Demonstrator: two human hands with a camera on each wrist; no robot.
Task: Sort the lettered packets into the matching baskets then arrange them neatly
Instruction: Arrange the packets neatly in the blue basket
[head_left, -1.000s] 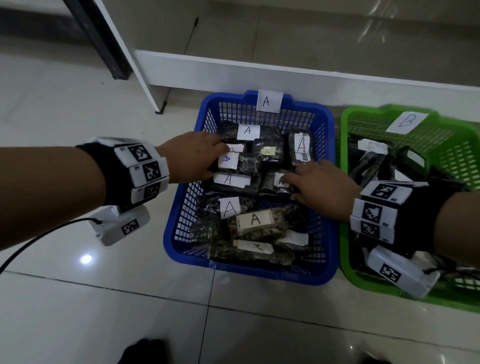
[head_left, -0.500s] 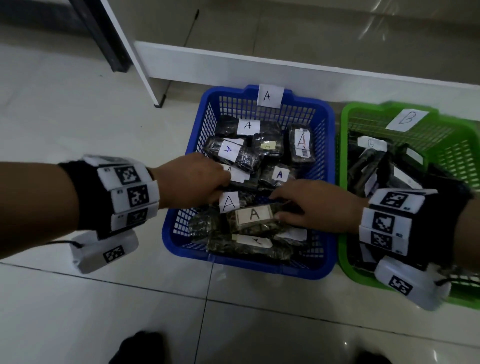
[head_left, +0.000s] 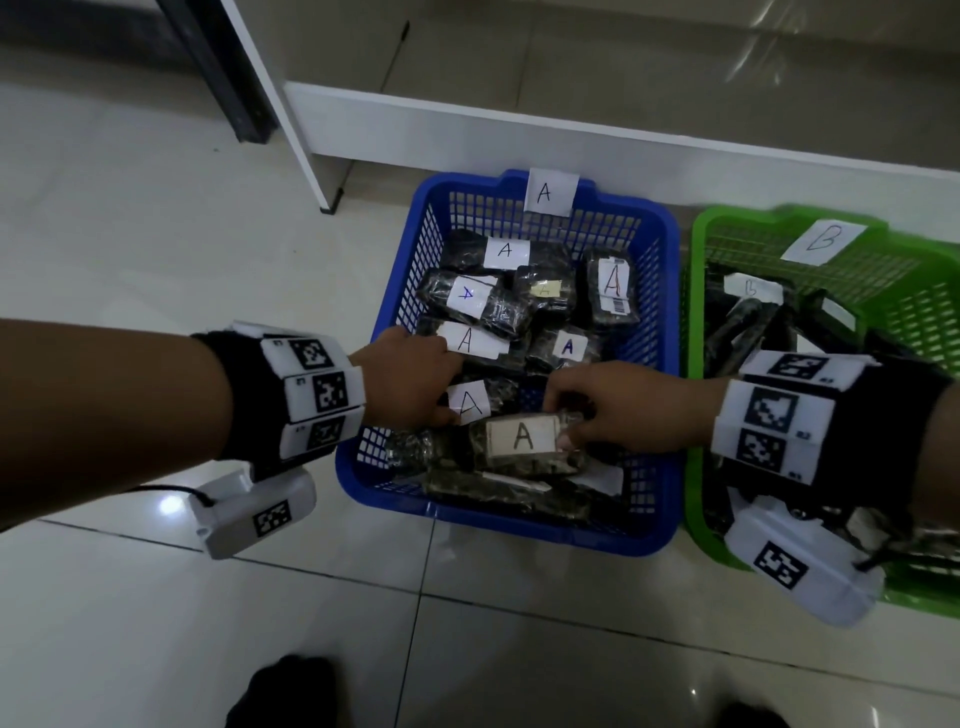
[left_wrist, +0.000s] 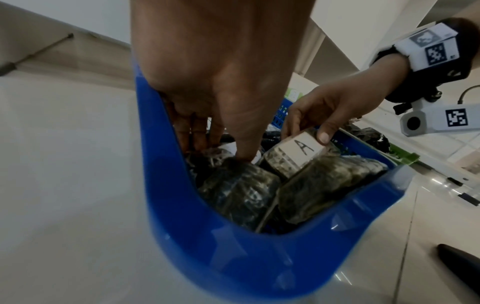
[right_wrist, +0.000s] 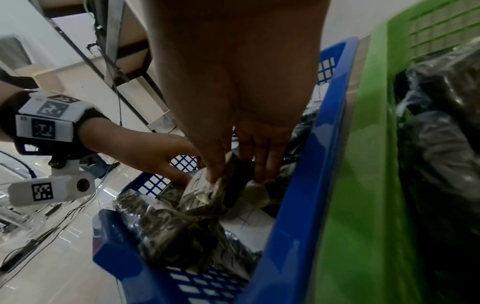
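Nearest me, on the pale tiled floor, sat a blue basket (head_left: 506, 525) full of dark plastic-wrapped packets, each with a white paper label marked A. The person's right hand (head_left: 623, 410) pinched one end of a tan-labelled packet (head_left: 524, 441) near the basket's front, thumb on the label and fingers (left_wrist: 291, 123) curled behind it. The left hand (head_left: 410, 379), fingers bent down among the packets, pressed its thumb beside another A label (head_left: 469, 404); I could not tell whether it gripped anything. Half a second earlier both hands worked slightly further back (they had since come forward), so tidying seemed to have reached the front row. Beyond, 6 or so packets lay labels-up. To the right stood a green basket (head_left: 698, 291) marked B.
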